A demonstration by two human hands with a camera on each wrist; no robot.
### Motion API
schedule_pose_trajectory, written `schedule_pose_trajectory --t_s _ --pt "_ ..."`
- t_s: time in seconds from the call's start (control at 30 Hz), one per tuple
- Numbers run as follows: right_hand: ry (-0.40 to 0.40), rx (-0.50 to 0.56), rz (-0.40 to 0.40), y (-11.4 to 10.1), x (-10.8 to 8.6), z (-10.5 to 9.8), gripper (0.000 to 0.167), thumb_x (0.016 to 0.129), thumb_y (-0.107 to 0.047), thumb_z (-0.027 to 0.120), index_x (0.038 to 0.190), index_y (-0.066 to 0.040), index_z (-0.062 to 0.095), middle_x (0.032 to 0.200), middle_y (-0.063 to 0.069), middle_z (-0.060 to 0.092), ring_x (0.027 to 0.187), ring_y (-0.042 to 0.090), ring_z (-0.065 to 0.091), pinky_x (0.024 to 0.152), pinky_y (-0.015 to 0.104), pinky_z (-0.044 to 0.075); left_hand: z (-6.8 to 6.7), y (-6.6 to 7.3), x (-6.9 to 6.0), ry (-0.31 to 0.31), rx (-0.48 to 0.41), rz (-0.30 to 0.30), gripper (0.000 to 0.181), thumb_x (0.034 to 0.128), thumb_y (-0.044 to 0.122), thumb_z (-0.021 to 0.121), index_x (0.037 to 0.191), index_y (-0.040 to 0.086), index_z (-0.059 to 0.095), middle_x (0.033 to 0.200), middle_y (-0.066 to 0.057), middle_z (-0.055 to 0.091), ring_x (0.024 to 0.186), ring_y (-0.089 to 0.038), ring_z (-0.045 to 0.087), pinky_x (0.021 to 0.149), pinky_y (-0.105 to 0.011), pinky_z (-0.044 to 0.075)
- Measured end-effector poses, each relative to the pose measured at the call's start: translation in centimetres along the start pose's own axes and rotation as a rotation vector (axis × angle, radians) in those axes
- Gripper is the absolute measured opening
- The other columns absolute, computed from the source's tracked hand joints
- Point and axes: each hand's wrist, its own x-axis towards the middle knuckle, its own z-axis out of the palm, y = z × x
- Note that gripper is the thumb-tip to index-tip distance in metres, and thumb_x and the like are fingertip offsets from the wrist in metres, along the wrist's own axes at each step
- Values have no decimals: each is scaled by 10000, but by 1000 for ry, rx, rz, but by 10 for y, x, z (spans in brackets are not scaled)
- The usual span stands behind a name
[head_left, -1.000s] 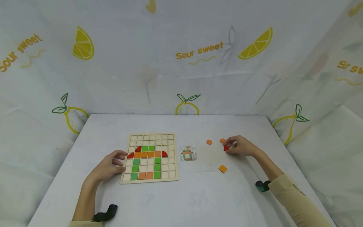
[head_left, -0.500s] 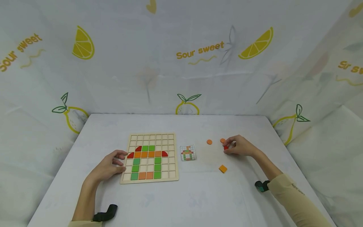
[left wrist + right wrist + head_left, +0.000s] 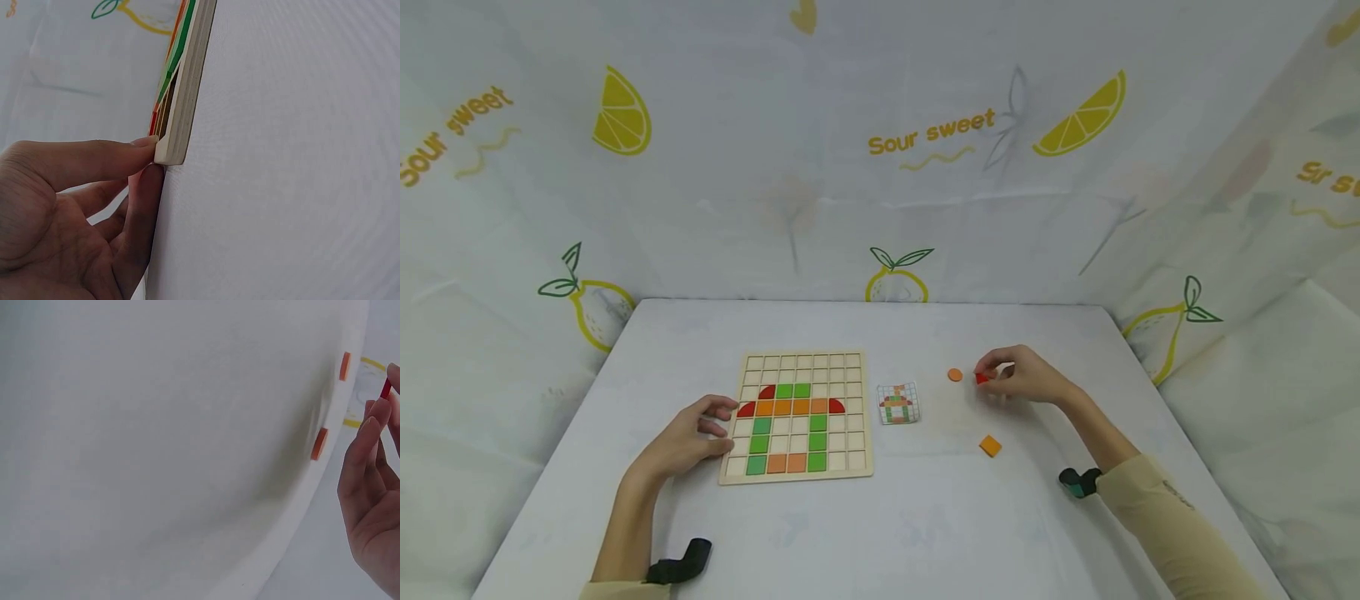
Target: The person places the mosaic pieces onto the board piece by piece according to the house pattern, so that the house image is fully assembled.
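Observation:
A wooden grid board [image 3: 850, 425] lies on the left of the table, with green, orange and red tiles in some of its squares. At its left edge, my left hand [image 3: 688, 437] rests thumb and fingertips against the rim; the left wrist view shows the thumb [image 3: 94, 159] touching the board's edge [image 3: 181, 131]. Over the table's right half, my right hand [image 3: 1024, 375] pinches a small red tile [image 3: 981, 378] between thumb and fingers. In the right wrist view that red tile [image 3: 385, 388] is held up off the table, mostly covered by the fingers, so its full shape is hidden.
A small pattern card [image 3: 898, 403] lies right of the board. One orange disc [image 3: 955, 375] sits left of my right hand; another orange disc [image 3: 319, 444] shows in the right wrist view. An orange square tile [image 3: 990, 447] lies nearer the front.
My right hand has lifted the red tile and moved it slightly left and away from me, now covering one orange disc in the head view. The left hand and board have stayed put.

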Motion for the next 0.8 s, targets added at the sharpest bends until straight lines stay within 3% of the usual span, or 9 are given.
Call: schedule_pose_trajectory --t_s 0.17,0.33,0.6,0.73,0.8 --pt "-14 -9 -43 -18 13 10 275 886 -147 787 1108 -6 705 1041 151 697 653 228 610 592 340 567 1 -1 1 -1 -3 0 609 851 89 785 1397 61 516 1278 -148 554 1061 -243 592 822 -301 501" --pt "-11 13 -72 -37 26 21 287 875 -159 801 1110 -16 718 1035 129 696 672 363 648 612 400 584 2 -1 1 3 -4 -7 610 852 89 784 1400 68 516 1279 -142 556 1060 -239 587 825 -302 497" --pt "7 33 -134 -67 52 40 301 884 -167 794 1133 -15 718 1057 132 691 667 201 613 573 262 518 2 -1 2 5 -9 -9 610 854 99 787 1402 72 519 1283 -139 560 1061 -236 588 825 -299 497" --pt "-7 58 -166 -80 67 53 294 881 -171 798 1122 -20 724 1065 137 696 692 208 624 580 263 523 2 -2 2 4 -2 -9 611 856 103 786 1405 76 518 1287 -138 560 1065 -235 592 827 -308 496" --pt "-10 74 -179 -86 75 61 267 881 -161 795 1107 -35 731 1060 130 698 698 283 640 582 260 519 1 -2 2 4 -2 -14 607 859 104 781 1405 80 517 1291 -137 558 1068 -235 594 831 -314 496"
